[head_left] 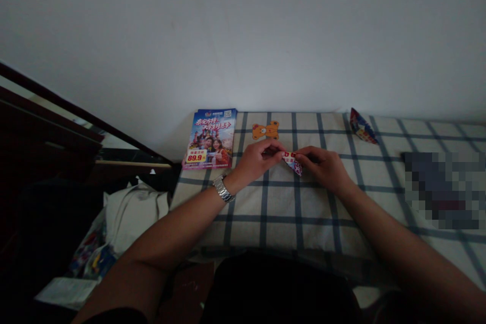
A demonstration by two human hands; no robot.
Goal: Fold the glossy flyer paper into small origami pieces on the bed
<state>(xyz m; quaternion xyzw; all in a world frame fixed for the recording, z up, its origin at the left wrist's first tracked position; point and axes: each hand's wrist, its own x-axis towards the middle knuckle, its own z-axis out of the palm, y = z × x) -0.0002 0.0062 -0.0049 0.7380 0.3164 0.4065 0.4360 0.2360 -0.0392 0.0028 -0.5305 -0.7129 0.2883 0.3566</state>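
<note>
A small piece of folded printed paper [292, 162], mostly red, white and purple with a pointed lower corner, is held between both hands above the checked cloth. My left hand [260, 157], with a metal watch on its wrist, pinches the paper's left side. From the other side, the fingers of my right hand [322, 166] are closed on its right edge. Part of the paper is hidden behind the fingertips. An orange bear picture [265, 130] lies just beyond my left hand.
A stack of colourful flyers [210, 139] lies at the left end of the checked tablecloth [246, 217]. Another folded paper piece [362, 127] stands near the wall at right. A blurred-out dark object [442, 190] is far right. Bags [132, 212] sit below, left of the table.
</note>
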